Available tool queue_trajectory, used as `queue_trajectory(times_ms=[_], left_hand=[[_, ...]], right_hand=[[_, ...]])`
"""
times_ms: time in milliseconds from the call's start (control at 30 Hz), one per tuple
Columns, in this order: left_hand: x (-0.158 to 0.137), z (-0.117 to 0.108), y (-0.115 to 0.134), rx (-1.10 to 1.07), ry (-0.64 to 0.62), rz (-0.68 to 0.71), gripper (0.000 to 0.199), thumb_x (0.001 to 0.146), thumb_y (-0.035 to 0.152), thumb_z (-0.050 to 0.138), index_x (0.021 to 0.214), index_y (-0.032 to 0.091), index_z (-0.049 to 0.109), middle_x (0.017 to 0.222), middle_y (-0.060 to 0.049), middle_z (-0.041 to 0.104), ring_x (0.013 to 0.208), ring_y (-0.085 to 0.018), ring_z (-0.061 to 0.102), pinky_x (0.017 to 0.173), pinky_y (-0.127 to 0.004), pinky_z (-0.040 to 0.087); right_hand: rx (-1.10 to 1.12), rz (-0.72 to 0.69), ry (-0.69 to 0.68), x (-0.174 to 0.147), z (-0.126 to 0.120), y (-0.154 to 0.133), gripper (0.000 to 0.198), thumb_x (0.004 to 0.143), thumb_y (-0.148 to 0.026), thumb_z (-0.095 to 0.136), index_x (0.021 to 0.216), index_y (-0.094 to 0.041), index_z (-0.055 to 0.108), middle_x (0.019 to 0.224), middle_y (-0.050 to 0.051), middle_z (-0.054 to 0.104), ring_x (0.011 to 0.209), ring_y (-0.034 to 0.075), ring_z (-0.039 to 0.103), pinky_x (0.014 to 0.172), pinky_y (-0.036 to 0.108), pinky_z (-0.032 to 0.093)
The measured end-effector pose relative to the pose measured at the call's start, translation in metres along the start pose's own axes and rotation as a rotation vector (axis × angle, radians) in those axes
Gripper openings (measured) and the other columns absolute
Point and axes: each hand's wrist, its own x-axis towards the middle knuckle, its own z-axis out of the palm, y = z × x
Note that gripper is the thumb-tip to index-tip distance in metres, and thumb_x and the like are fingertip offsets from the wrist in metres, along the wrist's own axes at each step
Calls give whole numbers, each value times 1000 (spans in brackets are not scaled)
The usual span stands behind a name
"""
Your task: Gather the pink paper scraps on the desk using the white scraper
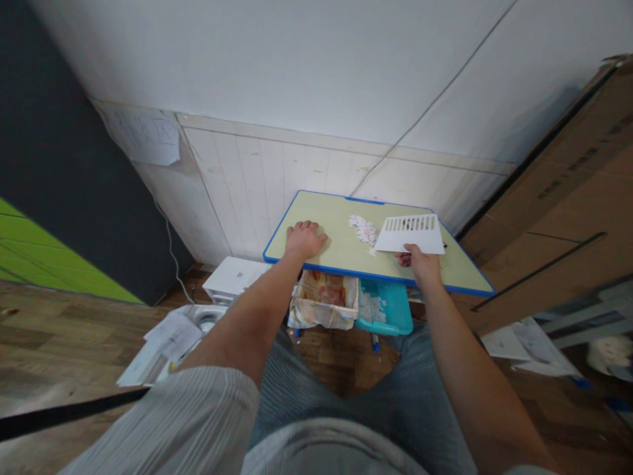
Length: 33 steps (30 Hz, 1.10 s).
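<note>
My right hand (416,262) pinches the near edge of a white sheet with a row of slots cut through it (413,239), thumb on top and fingers below. The sheet is tilted above the right half of a small pale-yellow table with a blue rim (336,247). Small white paper pieces (364,229) with reddish marks lie in a loose pile just left of the sheet. On the table's left part rests my left hand (305,240), palm down, fingers spread, holding nothing. A dark object behind the sheet is mostly hidden.
Beneath the table's front edge stand a lined basket (324,300) and a turquoise bin (390,310) with white scraps inside. A white box (235,277) and papers (173,340) are on the left. Tall cardboard (564,198) leans at the right; a cable (435,99) runs along the wall.
</note>
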Motion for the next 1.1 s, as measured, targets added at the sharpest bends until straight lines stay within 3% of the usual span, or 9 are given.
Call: queue_trajectory(times_ms=[267,567,800,1100], left_hand=[[-1,-1,0,16,-8,0,63,123,49,50,174,20,74,191,-20,65,177,-42,56,146,-63,44],[0,0,0,42,-10,6,69,124,50,48,177,13,71,191,-20,65,177,-41,56,146,-64,45],[-1,-1,0,43,-17,3,67,124,49,48,178,15,71,193,-20,64,179,-42,55,147,-65,45],[1,-1,0,46,-20,-2,65,124,49,48,176,18,72,192,-19,65,178,-41,55,146,-62,45]], right_hand=[[16,-21,-11,-1,-5,0,24,73,-35,80,92,-28,66,57,-1,73,42,18,60,42,26,50],[-32,-16,-129,-5,-1,2,40,79,-45,101,98,-25,73,73,4,84,48,18,64,49,31,55],[8,-5,-43,-1,-2,0,29,81,-37,92,95,-25,70,65,1,80,45,16,62,46,25,52],[50,-1,13,-3,-1,-3,22,72,-29,82,90,-24,68,55,1,73,39,16,59,41,23,47]])
